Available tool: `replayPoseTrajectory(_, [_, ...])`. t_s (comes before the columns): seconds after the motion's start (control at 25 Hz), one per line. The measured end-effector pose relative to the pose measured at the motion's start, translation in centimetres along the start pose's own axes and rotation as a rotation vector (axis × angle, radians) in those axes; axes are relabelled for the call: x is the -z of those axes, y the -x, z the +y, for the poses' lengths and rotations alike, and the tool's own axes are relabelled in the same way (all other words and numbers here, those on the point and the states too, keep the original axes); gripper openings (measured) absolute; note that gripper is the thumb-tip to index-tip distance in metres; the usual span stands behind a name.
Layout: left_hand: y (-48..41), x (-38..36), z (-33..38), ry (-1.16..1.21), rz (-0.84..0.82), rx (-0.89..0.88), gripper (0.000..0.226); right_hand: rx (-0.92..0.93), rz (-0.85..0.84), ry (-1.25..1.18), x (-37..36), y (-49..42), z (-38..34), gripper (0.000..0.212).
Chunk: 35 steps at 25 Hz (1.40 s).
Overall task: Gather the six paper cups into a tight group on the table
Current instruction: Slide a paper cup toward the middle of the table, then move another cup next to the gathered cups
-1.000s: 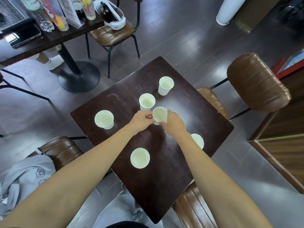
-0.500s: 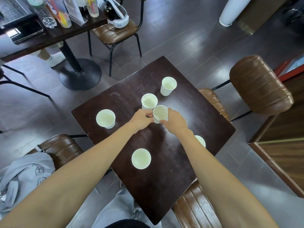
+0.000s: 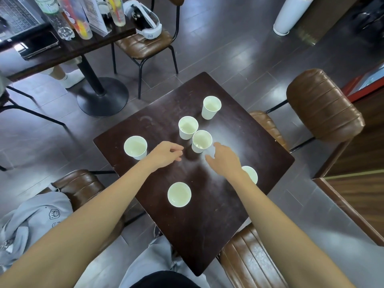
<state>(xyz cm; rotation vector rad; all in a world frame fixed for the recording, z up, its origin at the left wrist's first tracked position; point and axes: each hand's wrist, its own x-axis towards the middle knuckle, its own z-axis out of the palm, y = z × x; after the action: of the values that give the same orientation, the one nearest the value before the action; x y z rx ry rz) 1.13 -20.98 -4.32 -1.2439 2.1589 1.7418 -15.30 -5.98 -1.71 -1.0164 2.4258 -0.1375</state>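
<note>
Several white paper cups stand upright on the dark square table [image 3: 207,229]. Two touch near the middle: one cup [image 3: 188,127] and another [image 3: 201,141] just in front of it. A far cup [image 3: 211,107] stands alone toward the back. A left cup [image 3: 135,147], a near cup [image 3: 179,194] and a right cup [image 3: 250,173], partly hidden by my right wrist, stand apart. My left hand [image 3: 166,153] hovers empty, left of the middle pair, fingers loosely curled. My right hand [image 3: 223,157] is spread open just right of that pair, touching nothing.
Brown padded chairs surround the table: one at right [image 3: 324,104], one near right [image 3: 255,265], one at left with a grey garment [image 3: 31,217]. A second table [image 3: 68,48] with bottles and a laptop stands at back left, beside a chair holding a white headset [image 3: 148,26].
Both hands let go of the middle front cup and drew back toward me. That cup now stands against the cup behind it.
</note>
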Motion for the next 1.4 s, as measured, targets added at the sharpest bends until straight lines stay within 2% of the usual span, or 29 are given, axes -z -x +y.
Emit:
replayPoseTrajectory(0.2, [3.9,0.4,-2.6,-0.007,-0.042,0.072,0.035,0.038,-0.124,-0.136,-2.9,5.6,0.4,0.054])
replayPoseTrajectory(0.32, [5.9,-0.5,-3.7,-0.017,-0.085,0.120,0.035,0.046,-0.129,-0.248,-4.5,8.1,0.2,0.037])
replayPoseTrajectory(0.44, [7.6,-1.9,-4.7,-0.006,-0.087,0.176,0.036,-0.046,-0.142,-0.507,-6.1,9.3,-0.2,0.026])
replayPoseTrajectory(0.52, [8.7,-2.9,-5.1,0.053,-0.074,0.216,0.039,-0.148,-0.169,-0.691,-7.1,9.9,-0.7,0.033])
replayPoseTrajectory(0.68, [9.8,-4.7,-5.7,0.250,-0.025,0.263,0.041,-0.230,-0.229,-0.832,-8.3,10.9,-1.4,0.036])
replayPoseTrajectory(0.84, [9.5,-5.5,-5.3,0.281,-0.015,0.233,0.039,-0.247,-0.213,-0.878,-8.2,11.0,-1.1,0.034])
replayPoseTrajectory(1.04, [7.7,-6.8,-2.8,0.417,-0.109,0.230,0.050,-0.300,-0.129,-0.934,-6.9,9.4,0.6,0.038])
replayPoseTrajectory(1.2, [5.8,-8.2,0.0,0.531,-0.134,0.290,0.038,-0.320,-0.073,-0.951,-5.6,7.5,1.6,0.036])
replayPoseTrajectory(1.4, [3.2,-9.3,2.0,0.653,-0.154,0.333,0.040,-0.341,-0.010,-0.944,-4.4,4.8,2.4,0.039])
